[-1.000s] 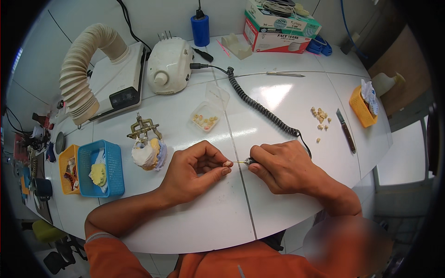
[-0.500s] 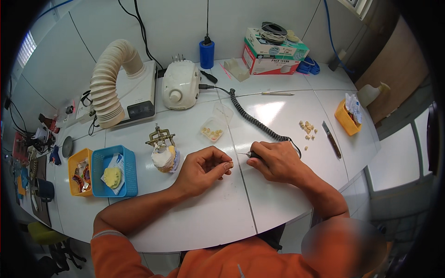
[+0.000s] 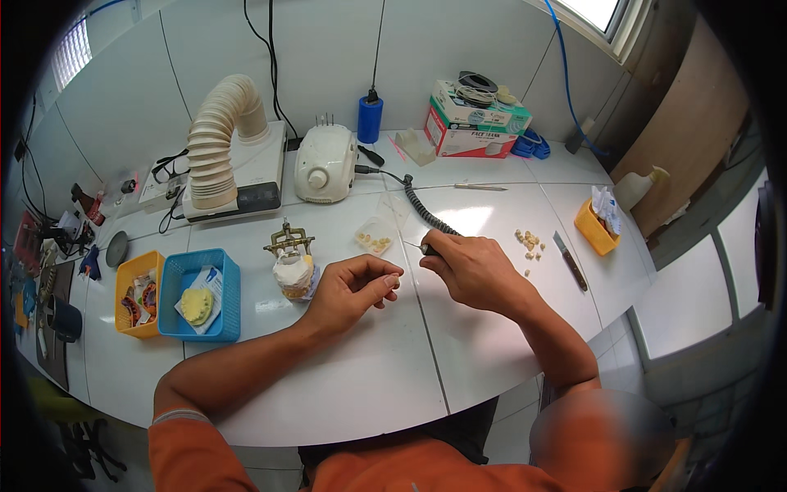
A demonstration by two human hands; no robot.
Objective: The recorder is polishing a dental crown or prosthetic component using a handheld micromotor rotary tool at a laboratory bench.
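"Fingers (image 3: 371, 266) of the left hand (image 3: 340, 297): condition?"

"Thumb and forefinger in a narrow pinch on one small pale piece (image 3: 397, 284); mostly covered, so its shape I cannot tell. Other fingers loosely curled."

"Right hand (image 3: 479, 275)?"

"Wrapped closely around one dark handpiece (image 3: 426, 250); thin metal tip (image 3: 411, 243) pointing leftward, apart from the small pale piece."

"Stage of work?"

"Judged as piece and tool held ready, not in contact. Contact would call for a firm pinch and a steady right wrist."

"Farther items?"

"One dental model (image 3: 292, 274) on a brass-coloured articulator (image 3: 288, 239), left of the left hand. One clear container (image 3: 373, 225) of tooth-like pieces, just beyond the tip. One loose group of pale pieces (image 3: 531, 240), near a knife (image 3: 571, 262). Toward the back, one white control unit (image 3: 325, 168), coiled cord (image 3: 422, 209) plugged in."
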